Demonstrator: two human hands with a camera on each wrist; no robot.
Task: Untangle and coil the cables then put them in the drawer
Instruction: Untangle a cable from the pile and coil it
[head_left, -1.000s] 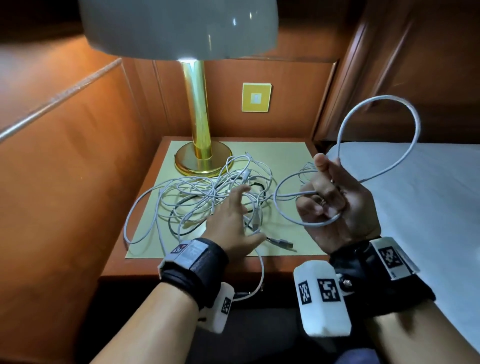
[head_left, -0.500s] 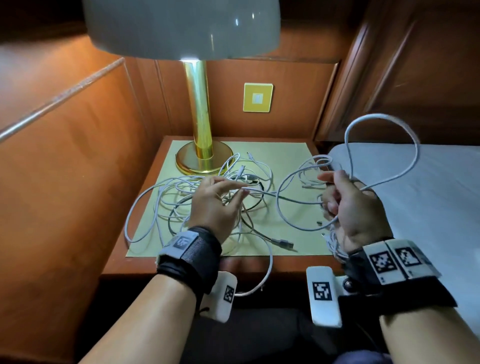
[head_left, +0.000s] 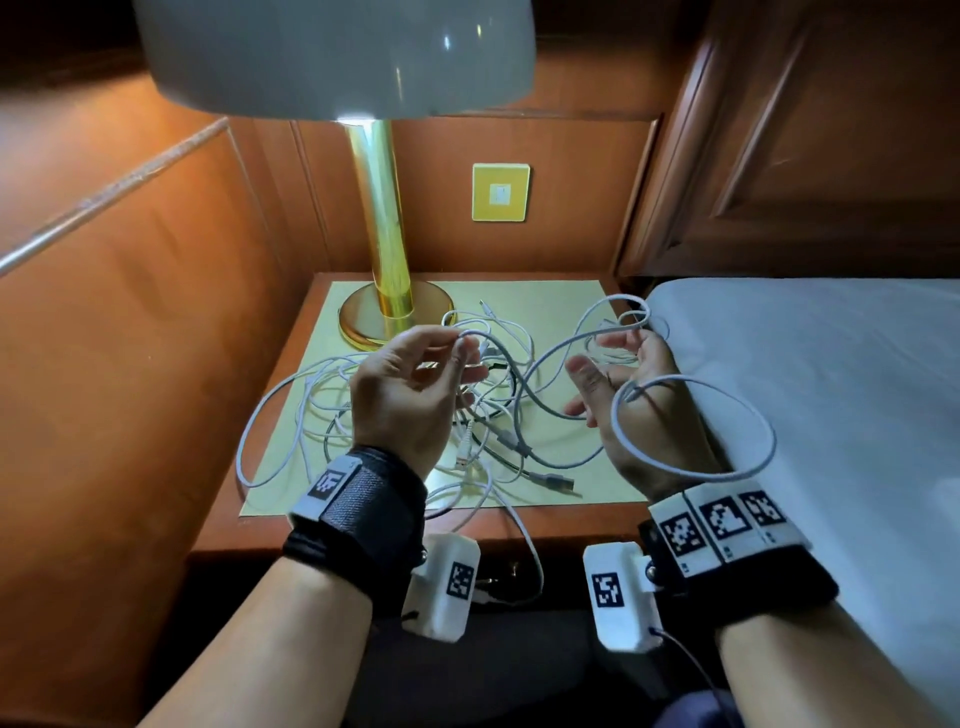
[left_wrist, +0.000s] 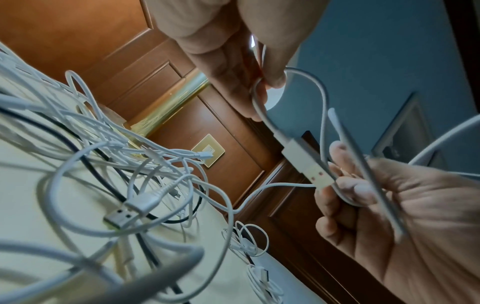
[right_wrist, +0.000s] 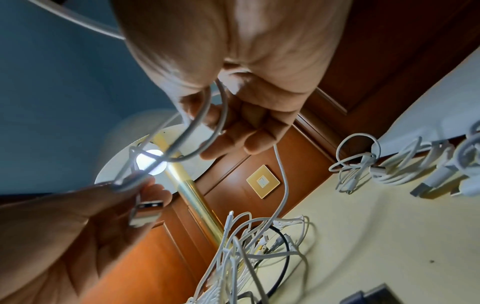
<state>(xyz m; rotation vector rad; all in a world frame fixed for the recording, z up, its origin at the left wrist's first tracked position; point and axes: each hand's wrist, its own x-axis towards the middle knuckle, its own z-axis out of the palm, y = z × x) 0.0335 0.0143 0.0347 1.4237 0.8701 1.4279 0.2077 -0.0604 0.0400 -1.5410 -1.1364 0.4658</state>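
Note:
A tangle of white cables and one dark cable (head_left: 483, 415) lies on the yellow mat (head_left: 550, 296) of the nightstand. My left hand (head_left: 462, 348) is raised above the tangle and pinches one white cable just behind its USB plug (left_wrist: 309, 166). The same plug (right_wrist: 146, 209) shows in the right wrist view. My right hand (head_left: 597, 374) holds loops of that white cable (head_left: 756, 413) between thumb and fingers. One wide loop hangs around the hand, out over the bed. The cable runs on from the right hand down into the tangle. No drawer is in view.
A brass lamp (head_left: 384, 260) stands at the back left of the mat. Small coiled white cables (right_wrist: 363, 166) lie at the mat's right edge by the bed (head_left: 831, 389). Wood panels close in the left and back. One cable hangs over the nightstand's front edge (head_left: 363, 530).
The left hand rose from the tangle with a plug end and came toward the right hand. The big loop above the right hand dropped and now hangs around that hand.

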